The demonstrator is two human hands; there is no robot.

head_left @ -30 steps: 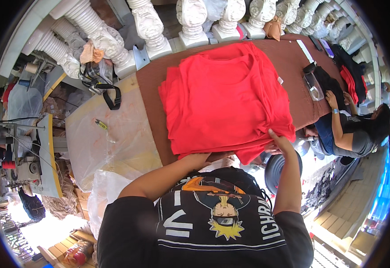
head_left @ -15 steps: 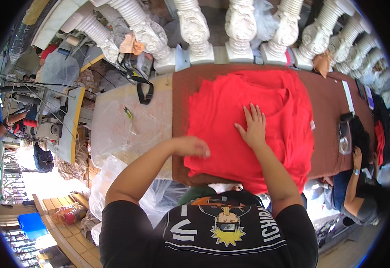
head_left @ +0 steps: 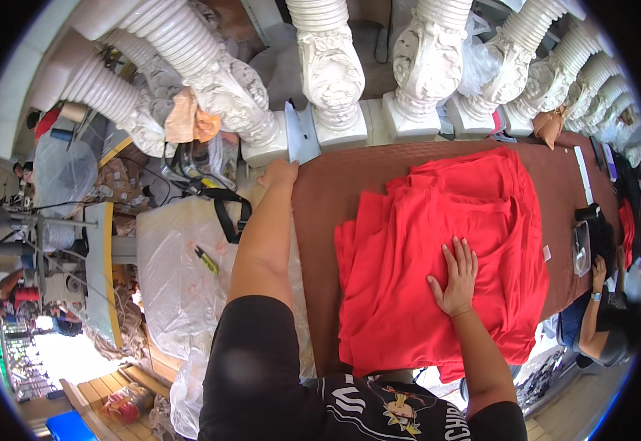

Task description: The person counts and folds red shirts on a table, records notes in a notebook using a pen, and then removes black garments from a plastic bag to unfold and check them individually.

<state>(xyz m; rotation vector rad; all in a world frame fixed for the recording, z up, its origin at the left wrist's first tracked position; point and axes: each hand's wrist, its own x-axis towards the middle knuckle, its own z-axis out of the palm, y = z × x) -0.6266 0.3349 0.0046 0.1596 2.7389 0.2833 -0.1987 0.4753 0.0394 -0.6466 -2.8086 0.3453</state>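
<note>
Right hand (head_left: 454, 275) lies flat on the stack of red shirts (head_left: 438, 257), fingers (head_left: 461, 253) spread and pressing the top cloth. The stack sits on the brown surface (head_left: 328, 191), just before the white balusters (head_left: 331, 70). Left hand (head_left: 280, 173) reaches to the surface's far corner by a baluster base; its fingers curl out of sight, grip unclear.

Bright daylight, soft shadows — heavy fisheye bending, black corners, sharp centre
</note>
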